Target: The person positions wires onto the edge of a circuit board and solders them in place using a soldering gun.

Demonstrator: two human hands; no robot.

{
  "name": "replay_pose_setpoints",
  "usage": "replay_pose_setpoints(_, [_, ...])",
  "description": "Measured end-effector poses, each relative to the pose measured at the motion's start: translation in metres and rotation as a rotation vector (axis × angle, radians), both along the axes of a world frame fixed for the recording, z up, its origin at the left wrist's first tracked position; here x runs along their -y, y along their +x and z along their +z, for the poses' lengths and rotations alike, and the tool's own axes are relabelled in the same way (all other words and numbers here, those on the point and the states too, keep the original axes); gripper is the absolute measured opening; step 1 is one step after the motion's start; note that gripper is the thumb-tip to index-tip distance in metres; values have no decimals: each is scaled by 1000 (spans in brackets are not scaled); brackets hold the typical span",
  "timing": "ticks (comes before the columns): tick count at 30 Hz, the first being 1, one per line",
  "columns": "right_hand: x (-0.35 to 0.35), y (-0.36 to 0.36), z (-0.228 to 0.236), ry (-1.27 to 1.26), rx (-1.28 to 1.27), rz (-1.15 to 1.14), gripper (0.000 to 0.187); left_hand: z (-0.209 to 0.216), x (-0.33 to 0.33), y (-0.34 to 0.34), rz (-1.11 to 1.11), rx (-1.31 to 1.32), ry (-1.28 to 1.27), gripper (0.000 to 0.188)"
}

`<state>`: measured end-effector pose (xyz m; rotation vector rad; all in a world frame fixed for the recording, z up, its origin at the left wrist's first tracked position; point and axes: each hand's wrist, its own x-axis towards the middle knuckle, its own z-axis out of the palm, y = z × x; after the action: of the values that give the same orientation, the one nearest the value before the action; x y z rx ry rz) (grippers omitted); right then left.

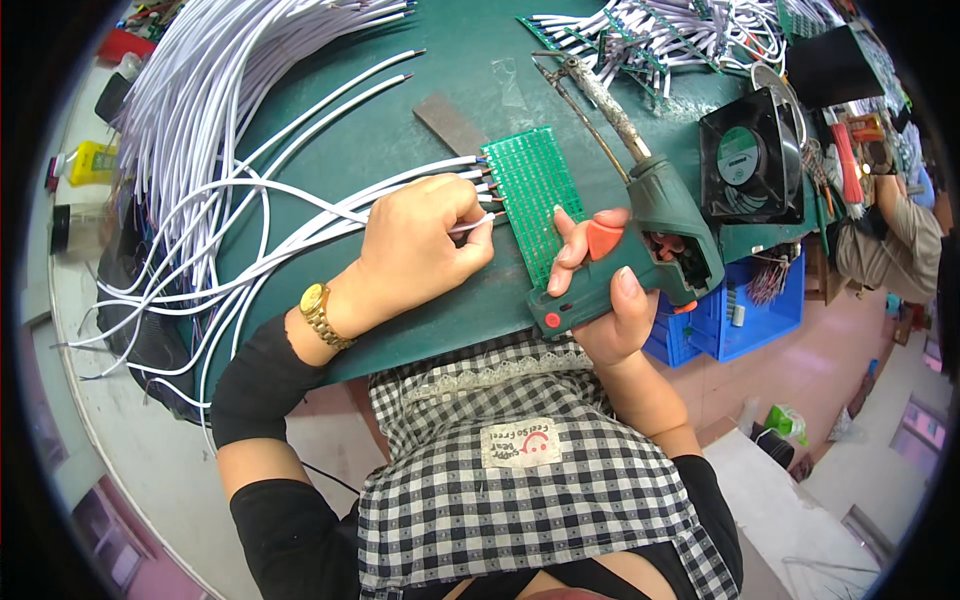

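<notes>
left hand (425,238) pinches a white cable (472,227) at a green circuit board's (532,185) edge; right hand (612,332) grips a soldering gun (672,195) at the bench (465,65).

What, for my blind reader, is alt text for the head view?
A person's left hand holds a white wire at a green circuit board; the right hand grips a soldering gun. A wire bundle lies at left.
</notes>
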<state>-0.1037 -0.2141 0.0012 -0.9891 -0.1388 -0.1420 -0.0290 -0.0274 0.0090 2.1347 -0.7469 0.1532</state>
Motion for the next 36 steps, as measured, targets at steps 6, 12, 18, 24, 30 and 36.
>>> replay_pose_setpoints(6, [1,1,-2,-6,1,-10,44,0,2,1,11,-10,4,17])
replay_pose_setpoints(12, [0,2,-1,-12,17,-24,44,3,4,-1,34,-80,-5,15])
replay_pose_setpoints(18, [0,2,0,-13,3,-27,45,0,5,-2,61,-116,-73,14])
replay_pose_setpoints(24, [1,2,-1,-5,5,-28,45,-6,4,1,-19,67,-10,16])
replay_pose_setpoints(30, [1,2,-1,7,5,-26,45,-1,6,-1,19,-38,-38,15])
replay_pose_setpoints(36, [2,2,1,5,-9,-33,45,0,8,-1,81,-307,-146,15])
